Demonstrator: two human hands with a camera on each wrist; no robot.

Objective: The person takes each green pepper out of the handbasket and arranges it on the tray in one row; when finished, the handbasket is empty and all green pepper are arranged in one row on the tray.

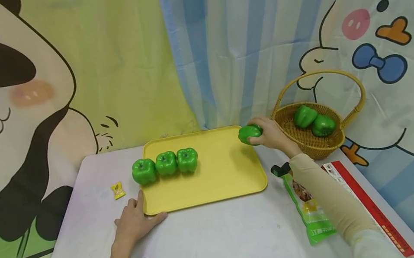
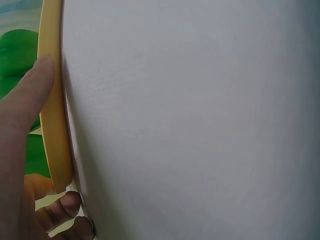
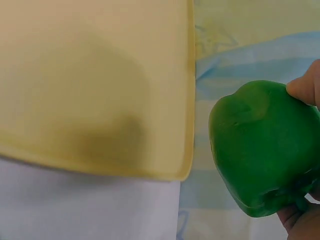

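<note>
Head view: one green bell pepper (image 1: 248, 134) is held right of the frame's centre, seen against the upper right corner of the yellow tray (image 1: 220, 171).
Governing relation: bare tray is found between the held pepper and the row of three peppers (image 1: 166, 164) at centre left; this leftward gap is judged to be what any coming move turns on.
Long axis: the tray's is run left to right across the frame; the held pepper is blocky, and none can be told for it.
Height: the held pepper is shown apart from the tray in the right wrist view; its clearance cannot be told.
Nearer hand: the right hand (image 1: 269, 133), by which the pepper is gripped between thumb and fingers.
Left hand (image 1: 131, 224): thumb and index finger are set wide apart, touching the tray's lower left corner; no pepper is held.
Pepper count: six; three in the row, one in hand, two peppers (image 1: 323, 125) in the wicker basket (image 1: 318, 152) at right.
Other counts: one tray, one basket; one small yellow packet (image 1: 118, 190), centre left; one green bag (image 1: 317, 223) and one red-and-white item (image 1: 373, 211), lower right.
</note>
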